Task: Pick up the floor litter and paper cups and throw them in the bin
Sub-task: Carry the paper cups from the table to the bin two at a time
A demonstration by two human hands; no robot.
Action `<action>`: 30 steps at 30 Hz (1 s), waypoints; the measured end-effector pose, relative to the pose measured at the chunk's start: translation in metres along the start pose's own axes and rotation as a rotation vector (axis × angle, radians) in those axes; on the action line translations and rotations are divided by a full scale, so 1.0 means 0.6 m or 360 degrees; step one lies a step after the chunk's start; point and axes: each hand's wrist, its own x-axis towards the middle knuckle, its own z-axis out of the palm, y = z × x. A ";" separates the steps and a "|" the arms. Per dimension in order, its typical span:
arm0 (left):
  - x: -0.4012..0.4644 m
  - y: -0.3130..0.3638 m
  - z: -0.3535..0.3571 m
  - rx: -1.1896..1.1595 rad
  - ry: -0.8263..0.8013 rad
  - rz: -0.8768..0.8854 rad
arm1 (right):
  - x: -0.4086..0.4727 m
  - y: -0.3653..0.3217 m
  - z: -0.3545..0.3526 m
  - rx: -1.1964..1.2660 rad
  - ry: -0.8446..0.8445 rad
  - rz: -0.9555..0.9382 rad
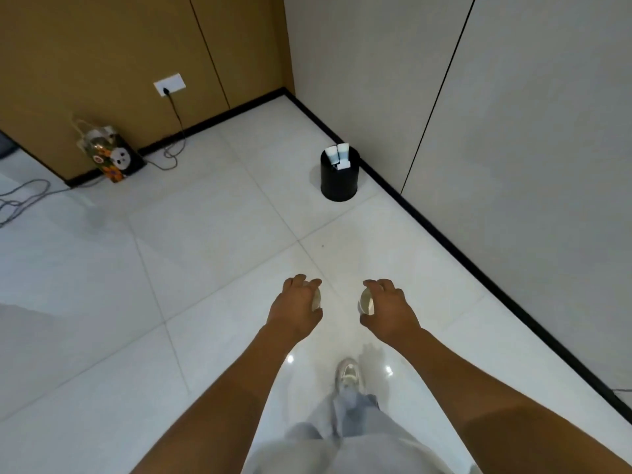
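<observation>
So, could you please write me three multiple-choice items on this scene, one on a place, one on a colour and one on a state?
1. Where does the bin stand?
A. By the grey wall near the corner
B. Beside the patterned bag
C. Between the person's feet

2. What colour is the bin?
A. White
B. Black
C. Orange

3. What is the right hand doing?
A. Hanging idle
B. Pressing flat on the floor
C. Gripping a paper cup

Answers: 1 A, it sits against the black skirting of the grey wall; 2 B, its wall is black, with white litter inside; 3 C, the fingers curl round the cup, as the left hand does round another cup.
</observation>
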 end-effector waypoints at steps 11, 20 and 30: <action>0.343 0.041 -0.112 0.0000 -0.0021 0.0028 | 0.317 0.005 -0.180 -0.0021 0.0000 0.0056; 0.682 0.029 -0.248 -0.0024 -0.0018 0.0036 | 0.630 -0.044 -0.322 0.0016 0.0034 0.0048; 0.967 0.040 -0.361 -0.0028 -0.0058 0.0051 | 0.917 -0.062 -0.464 0.0019 0.0013 0.0084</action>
